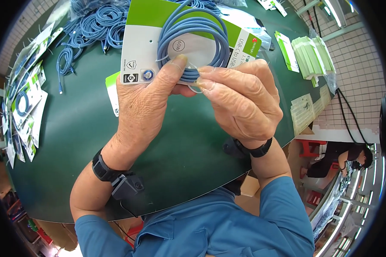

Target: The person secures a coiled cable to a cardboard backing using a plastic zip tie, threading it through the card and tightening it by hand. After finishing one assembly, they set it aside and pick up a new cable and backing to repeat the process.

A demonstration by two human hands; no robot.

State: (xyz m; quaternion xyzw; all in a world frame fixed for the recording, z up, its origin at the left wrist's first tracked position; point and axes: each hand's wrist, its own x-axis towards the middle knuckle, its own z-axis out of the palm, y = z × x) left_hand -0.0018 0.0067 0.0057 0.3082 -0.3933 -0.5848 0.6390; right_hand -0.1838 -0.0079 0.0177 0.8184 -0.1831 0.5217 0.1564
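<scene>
Tabletop [68, 124]: leaving passage between left hand [143, 103] and packaged cables [30, 107].
Loose cables [94, 28]: blocking far side.
Card stack [308, 58]: crowding right.

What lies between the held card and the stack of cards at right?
In the head view, a green-and-white card lies there, beside the stack, and part of a plastic bag near the held card.

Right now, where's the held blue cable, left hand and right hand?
Held blue cable [221, 48]: head view, coil's right side.
Left hand [142, 102]: head view, below the thumb.
Right hand [247, 102]: head view, near knuckles.
</scene>
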